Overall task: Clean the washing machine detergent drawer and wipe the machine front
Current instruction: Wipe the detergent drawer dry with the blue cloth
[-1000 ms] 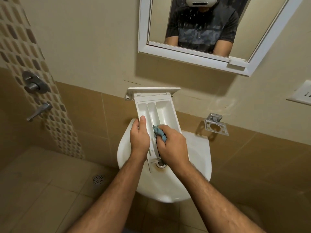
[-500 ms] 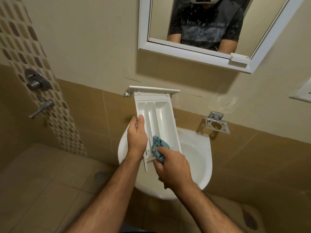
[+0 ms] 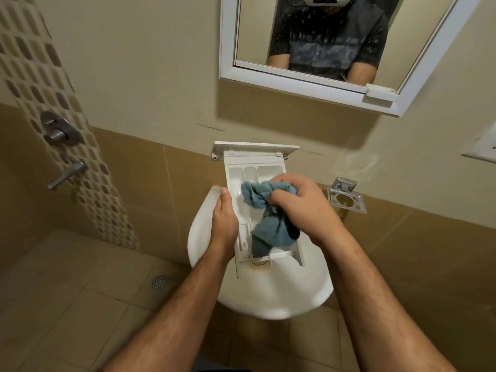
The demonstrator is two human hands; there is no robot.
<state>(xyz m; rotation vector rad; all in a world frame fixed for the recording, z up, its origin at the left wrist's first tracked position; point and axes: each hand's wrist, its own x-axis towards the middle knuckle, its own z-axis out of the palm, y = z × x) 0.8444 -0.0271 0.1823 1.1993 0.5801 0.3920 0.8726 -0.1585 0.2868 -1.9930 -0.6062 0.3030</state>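
Nearest the camera, two bare forearms reach in over the white washbasin, whose round bowl hangs off the tiled wall with its drain just showing under the drawer's near end. The detergent drawer is out of the machine and held above that bowl, long axis running near to far, front panel at the far end by the wall.

Left hand clamps the drawer's left side wall, thumb lying straight along the rim, the rest of the fingers hidden underneath. Right hand has fingers curled tight around a bunched blue cloth, pressing the wad down into the middle and right compartments while a loose tail droops toward the near end.

That drawer looks like thin moulded plastic: light, stiff, probably slick when wet, with slim dividers and a small insert at the near end that could snap under a hard twist. Best held by the long side walls or the solid front panel, I'd say, never by the inner ribs. The cloth is soft and limp, so it will pack into corners if pushed with fingertips.

Further off to the right, a metal holder sits on the wall; above, a white-framed mirror
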